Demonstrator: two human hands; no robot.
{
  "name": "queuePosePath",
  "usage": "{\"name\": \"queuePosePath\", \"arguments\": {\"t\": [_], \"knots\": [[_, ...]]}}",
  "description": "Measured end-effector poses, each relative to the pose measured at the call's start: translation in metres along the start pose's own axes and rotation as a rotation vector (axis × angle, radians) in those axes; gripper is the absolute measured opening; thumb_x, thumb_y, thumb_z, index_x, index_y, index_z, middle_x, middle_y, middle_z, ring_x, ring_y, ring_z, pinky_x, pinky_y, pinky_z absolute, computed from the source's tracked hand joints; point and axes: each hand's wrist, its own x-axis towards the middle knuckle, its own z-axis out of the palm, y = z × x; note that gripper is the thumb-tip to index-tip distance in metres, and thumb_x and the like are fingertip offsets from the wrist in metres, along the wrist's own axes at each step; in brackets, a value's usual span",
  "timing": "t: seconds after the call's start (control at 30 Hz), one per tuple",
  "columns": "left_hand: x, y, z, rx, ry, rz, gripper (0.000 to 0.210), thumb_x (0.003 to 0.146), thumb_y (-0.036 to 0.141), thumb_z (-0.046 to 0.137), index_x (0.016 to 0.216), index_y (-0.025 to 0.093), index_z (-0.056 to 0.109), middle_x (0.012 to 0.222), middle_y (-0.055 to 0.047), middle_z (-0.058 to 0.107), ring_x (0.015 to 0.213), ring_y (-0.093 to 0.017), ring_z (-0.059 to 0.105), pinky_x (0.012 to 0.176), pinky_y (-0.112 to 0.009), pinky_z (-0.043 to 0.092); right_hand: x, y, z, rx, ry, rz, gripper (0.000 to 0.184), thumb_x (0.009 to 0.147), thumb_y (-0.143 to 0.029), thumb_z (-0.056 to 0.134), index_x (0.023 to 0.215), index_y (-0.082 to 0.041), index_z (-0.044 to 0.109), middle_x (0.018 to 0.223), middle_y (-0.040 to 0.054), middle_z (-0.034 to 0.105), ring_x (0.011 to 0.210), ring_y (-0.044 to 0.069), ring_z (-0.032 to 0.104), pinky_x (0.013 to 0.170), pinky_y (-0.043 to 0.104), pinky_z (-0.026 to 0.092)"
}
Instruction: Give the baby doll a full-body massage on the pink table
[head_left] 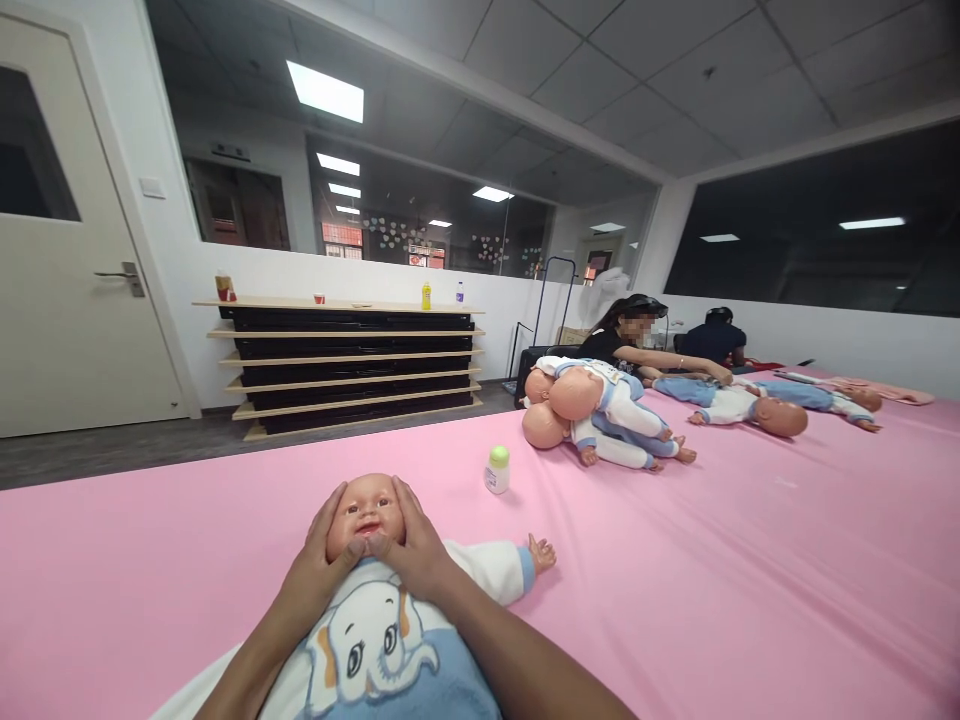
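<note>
On its back on the pink sheet lies a baby doll (375, 650) in a white and blue outfit with an elephant on the front. My left hand (324, 550) cups one side of the doll's head (365, 505), fingers along the cheek and thumb under the chin. The other side is held by my right hand (417, 545), its thumb meeting the left one near the chin. One doll arm (510, 570) stretches out to the right. Beyond it stands a small white bottle with a green cap (497, 470), touched by neither hand.
Several dolls (574, 395) are piled farther back on the pink-covered table (712, 580). At the right, a person (622, 335) reaches toward another doll (750, 408); a second person (716, 338) sits behind. Stacked boards (352, 355) stand by the wall, near a door (67, 250).
</note>
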Motion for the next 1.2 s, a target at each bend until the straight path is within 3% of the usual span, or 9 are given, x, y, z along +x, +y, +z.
{"name": "queuePosePath", "arguments": {"t": [0.23,0.43,0.57,0.73,0.87,0.93,1.1,1.2], "knots": [[0.0002,-0.0052,-0.0009,-0.023,-0.001,0.037,0.074,0.088,0.055,0.048,0.151,0.026,0.021,0.157,-0.008,0.026,0.144,-0.026,0.025,0.119,-0.047,0.019,0.0004,0.0017,0.0003,-0.003,0.004,-0.013,0.071,0.094,-0.054,0.046,0.153,-0.024,0.019,0.159,0.0039,0.019,0.147,0.020,0.014,0.122,0.041,0.012],[-0.0030,0.0023,-0.0013,-0.047,-0.030,0.009,0.094,0.076,0.051,0.068,0.151,0.029,0.017,0.156,-0.009,0.028,0.142,-0.029,0.030,0.115,-0.049,0.028,0.0015,0.0038,0.0008,-0.038,0.015,-0.073,0.092,0.081,-0.051,0.067,0.153,-0.022,0.017,0.158,0.0075,0.022,0.146,0.025,0.018,0.120,0.043,0.017],[-0.0022,0.0029,-0.0013,-0.033,-0.015,0.027,0.084,0.082,0.053,0.060,0.151,0.029,0.019,0.157,-0.007,0.026,0.144,-0.027,0.026,0.118,-0.046,0.021,0.0006,0.0054,0.0018,-0.007,-0.005,-0.014,0.086,0.086,-0.055,0.059,0.153,-0.022,0.015,0.160,0.0057,0.016,0.148,0.023,0.011,0.121,0.043,0.013],[0.0004,-0.0035,-0.0018,-0.109,-0.008,0.006,0.070,0.091,0.057,0.041,0.150,0.026,0.024,0.158,-0.006,0.025,0.146,-0.024,0.021,0.120,-0.043,0.015,0.0000,0.0017,0.0011,-0.001,0.018,-0.021,0.066,0.097,-0.053,0.040,0.152,-0.023,0.021,0.159,0.0038,0.020,0.147,0.019,0.015,0.122,0.042,0.012],[-0.0016,-0.0003,-0.0019,-0.114,-0.036,0.000,0.092,0.077,0.054,0.065,0.152,0.025,0.020,0.157,-0.010,0.026,0.144,-0.029,0.027,0.117,-0.045,0.025,0.0008,-0.0004,-0.0003,-0.036,0.027,-0.055,0.081,0.088,-0.054,0.057,0.152,-0.022,0.020,0.158,0.0074,0.023,0.146,0.024,0.020,0.121,0.045,0.017],[-0.0029,0.0028,-0.0021,-0.096,-0.046,-0.008,0.096,0.075,0.052,0.069,0.152,0.027,0.018,0.157,-0.009,0.026,0.143,-0.029,0.028,0.116,-0.045,0.027,0.0004,0.0000,-0.0003,-0.034,0.019,-0.053,0.088,0.083,-0.054,0.063,0.153,-0.022,0.019,0.158,0.0079,0.022,0.146,0.025,0.018,0.121,0.047,0.016],[-0.0021,0.0027,-0.0030,-0.089,-0.027,0.012,0.078,0.085,0.054,0.055,0.151,0.028,0.023,0.158,-0.005,0.024,0.146,-0.025,0.022,0.120,-0.043,0.018,-0.0031,0.0006,0.0013,-0.011,0.003,-0.032,0.076,0.093,-0.054,0.047,0.153,-0.022,0.015,0.160,0.0056,0.016,0.148,0.022,0.013,0.122,0.044,0.013],[-0.0018,0.0014,-0.0033,-0.142,-0.021,0.003,0.071,0.089,0.057,0.046,0.150,0.027,0.026,0.158,-0.006,0.025,0.146,-0.025,0.022,0.120,-0.042,0.018,-0.0034,0.0000,0.0010,-0.019,0.026,-0.034,0.066,0.097,-0.053,0.039,0.153,-0.024,0.019,0.159,0.0044,0.019,0.147,0.020,0.016,0.122,0.043,0.013]]}}
